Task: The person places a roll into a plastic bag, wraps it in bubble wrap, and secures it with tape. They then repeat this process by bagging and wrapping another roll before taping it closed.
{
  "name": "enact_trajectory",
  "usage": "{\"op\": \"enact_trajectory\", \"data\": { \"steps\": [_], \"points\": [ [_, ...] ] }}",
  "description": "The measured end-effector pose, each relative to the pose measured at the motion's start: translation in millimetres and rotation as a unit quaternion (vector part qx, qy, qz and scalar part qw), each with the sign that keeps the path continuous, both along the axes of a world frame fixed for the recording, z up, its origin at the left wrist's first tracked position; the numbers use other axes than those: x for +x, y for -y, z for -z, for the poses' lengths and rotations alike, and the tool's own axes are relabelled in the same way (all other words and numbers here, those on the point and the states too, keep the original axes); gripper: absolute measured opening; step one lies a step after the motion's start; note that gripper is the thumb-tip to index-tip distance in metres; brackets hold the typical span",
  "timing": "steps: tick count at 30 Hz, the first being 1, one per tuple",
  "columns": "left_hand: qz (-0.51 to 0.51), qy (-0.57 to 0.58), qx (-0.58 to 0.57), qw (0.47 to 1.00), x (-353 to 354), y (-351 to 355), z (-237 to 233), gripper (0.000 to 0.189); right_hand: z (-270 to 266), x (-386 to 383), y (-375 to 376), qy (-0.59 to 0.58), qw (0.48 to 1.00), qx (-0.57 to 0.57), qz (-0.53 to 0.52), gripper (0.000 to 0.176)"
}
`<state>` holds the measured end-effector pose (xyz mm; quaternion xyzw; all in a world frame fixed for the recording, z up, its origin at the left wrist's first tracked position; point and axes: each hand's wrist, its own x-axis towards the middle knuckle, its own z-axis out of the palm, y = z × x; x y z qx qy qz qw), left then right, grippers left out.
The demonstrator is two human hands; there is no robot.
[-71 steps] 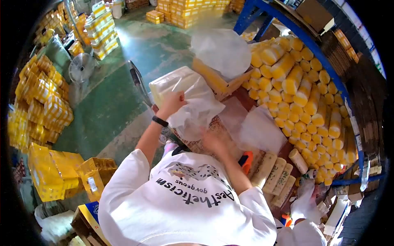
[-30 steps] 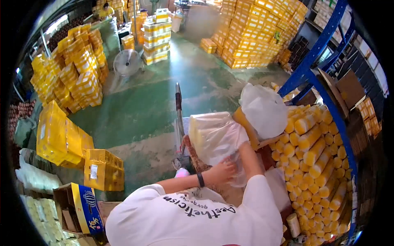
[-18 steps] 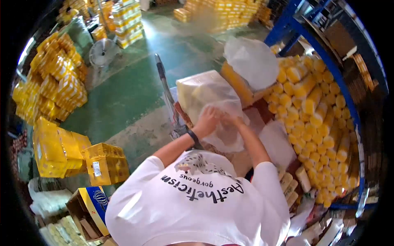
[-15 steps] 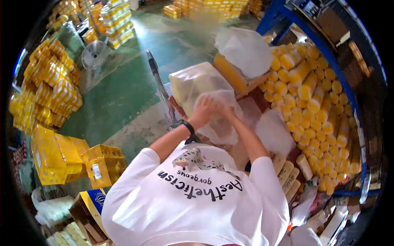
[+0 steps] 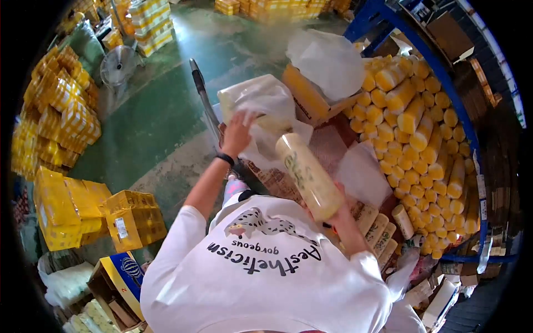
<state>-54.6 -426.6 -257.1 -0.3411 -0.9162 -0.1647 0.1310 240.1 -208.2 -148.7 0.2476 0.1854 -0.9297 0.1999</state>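
My left hand (image 5: 237, 133), with a dark band at its wrist, grips the edge of a clear plastic bag (image 5: 265, 104) that lines a box; its fingertips are a little blurred. My right hand (image 5: 340, 206) is closed round the lower end of a long cream cylinder (image 5: 308, 175) wrapped in clear film with dark printing, partly hiding that hand. The cylinder is tilted, its far end at the near right side of the bag. Several similar printed cylinders (image 5: 379, 233) lie beside my right forearm.
Many yellow-ended rolls (image 5: 422, 155) are piled inside a blue metal frame (image 5: 474, 133) on the right. A cardboard box (image 5: 305, 94) with white plastic stands behind the bag. Yellow-taped boxes (image 5: 72, 208) are on the left, near a fan (image 5: 118, 65) and a long dark handle (image 5: 198, 77).
Both hands were together on the plastic. My right hand has moved back toward my body and right, and now holds a printed cylinder; my left hand has shifted left along the bag.
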Motion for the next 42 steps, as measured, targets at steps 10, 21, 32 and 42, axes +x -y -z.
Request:
{"op": "enact_trajectory", "data": {
  "steps": [10, 21, 32, 42],
  "points": [
    [-0.07, 0.222, -0.013, 0.972, -68, -35, 45, 0.028, 35, 151, -15, -0.034, 0.932, 0.306, 0.191, 0.077],
    [0.113, 0.377, 0.308, 0.866, 3, -62, -37, 0.019, 47, 102, 13, 0.23, 0.894, 0.203, 0.327, 0.064],
    [0.425, 0.619, 0.142, 0.645, 87, -79, -40, 0.035, 98, 104, -20, 0.235, 0.897, 0.22, 0.303, 0.054],
    [-0.067, 0.228, 0.186, 0.953, 62, 16, -1, 0.057, 121, 83, -22, 0.218, 0.925, 0.203, 0.237, 0.056]
  ]
}}
